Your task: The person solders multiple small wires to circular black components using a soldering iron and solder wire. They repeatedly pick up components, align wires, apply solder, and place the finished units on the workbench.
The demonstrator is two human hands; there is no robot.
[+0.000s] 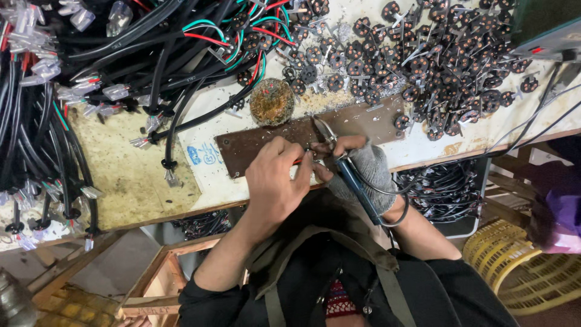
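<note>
I saw right hand [357,166] grasping soldering iron [354,181] by blue handle; left hand [275,181] pinched thin red wire [298,161], light, bendy, over brown plate [266,142] near worktop front edge.

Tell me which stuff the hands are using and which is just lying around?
In use:
left hand, pinching a red wire
right hand in a grey glove, holding a blue-handled soldering iron
brown board under both hands

Lying about:
black cable bundles
pile of small black round parts
round tip-cleaning pad
yellow basket
</note>
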